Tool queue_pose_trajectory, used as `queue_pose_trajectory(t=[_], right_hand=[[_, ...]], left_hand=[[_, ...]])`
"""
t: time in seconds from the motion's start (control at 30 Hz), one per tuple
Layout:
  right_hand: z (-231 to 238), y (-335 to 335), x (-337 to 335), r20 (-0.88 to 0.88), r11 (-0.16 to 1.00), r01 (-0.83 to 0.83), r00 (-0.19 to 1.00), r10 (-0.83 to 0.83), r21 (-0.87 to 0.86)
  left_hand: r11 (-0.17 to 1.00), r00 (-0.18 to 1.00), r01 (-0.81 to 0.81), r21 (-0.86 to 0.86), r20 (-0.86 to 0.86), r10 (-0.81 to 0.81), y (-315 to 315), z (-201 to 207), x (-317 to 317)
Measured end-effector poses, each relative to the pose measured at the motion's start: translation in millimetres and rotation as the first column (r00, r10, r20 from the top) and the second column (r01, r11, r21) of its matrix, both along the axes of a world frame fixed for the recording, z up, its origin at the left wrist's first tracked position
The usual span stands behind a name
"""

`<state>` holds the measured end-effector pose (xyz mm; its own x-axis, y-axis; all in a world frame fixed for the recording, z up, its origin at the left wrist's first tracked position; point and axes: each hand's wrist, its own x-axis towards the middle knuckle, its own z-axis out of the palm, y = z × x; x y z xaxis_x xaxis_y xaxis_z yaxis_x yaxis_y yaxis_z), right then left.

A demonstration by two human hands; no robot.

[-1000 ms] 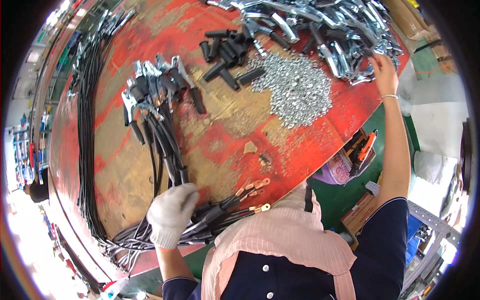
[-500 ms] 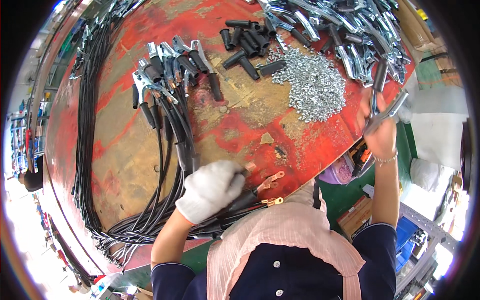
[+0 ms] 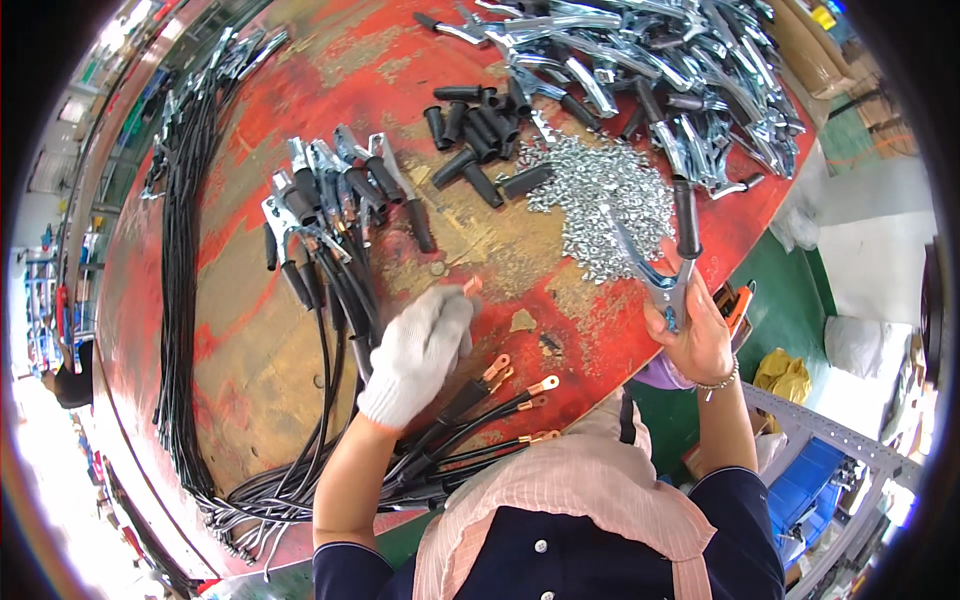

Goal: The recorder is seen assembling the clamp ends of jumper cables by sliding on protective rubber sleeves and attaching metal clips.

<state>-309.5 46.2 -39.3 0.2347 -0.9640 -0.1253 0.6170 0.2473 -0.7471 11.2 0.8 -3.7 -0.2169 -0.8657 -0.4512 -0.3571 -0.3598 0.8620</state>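
My left hand [image 3: 425,345], in a white glove, is closed round a cable end; its copper lug [image 3: 473,287] sticks out past the fingers. Most of that cable is hidden by the glove. My bare right hand [image 3: 700,340] grips a silver metal clamp [image 3: 668,287] with a black sleeve on one handle, held over the table's right edge. Below the left hand lie black cables with copper lugs [image 3: 543,384]. Beyond it, several clamps with black sleeves [image 3: 345,180] sit bunched on cable ends. A heap of small metal nuts [image 3: 590,195] lies beyond the right hand.
Loose black sleeves [image 3: 480,130] lie left of the nuts. A big pile of silver clamps [image 3: 700,50] covers the far right of the worn red table [image 3: 290,90]. A long bundle of black cables [image 3: 180,300] runs down the left side. A blue bin [image 3: 808,490] stands low at right.
My right hand has brought the clamp leftward and nearer the left hand. My left hand has moved a little farther up the table, lifting the lug away from the other cable ends.
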Motion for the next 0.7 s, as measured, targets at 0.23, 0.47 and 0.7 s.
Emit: queue_pose_trajectory(t=[0.23,0.47,0.7], right_hand=[[0.2,7.6,3.7,-0.256,0.957,0.255,0.924,-0.283,-0.139],[-7.9,-1.1,46.7,-0.211,0.94,0.314,0.918,-0.336,-0.13],[-6.1,-2.3,84.9,-0.129,0.884,0.417,0.885,-0.448,-0.212]], left_hand=[[0.966,0.966,0.057,0.25,-0.259,0.01,1.6,-30.2,-30.2],[0.979,0.964,0.084,0.184,-0.264,-0.033,14.9,-14.0,-34.2],[0.984,0.98,0.176,0.002,-0.092,-0.175,20.5,-13.5,-34.4]])
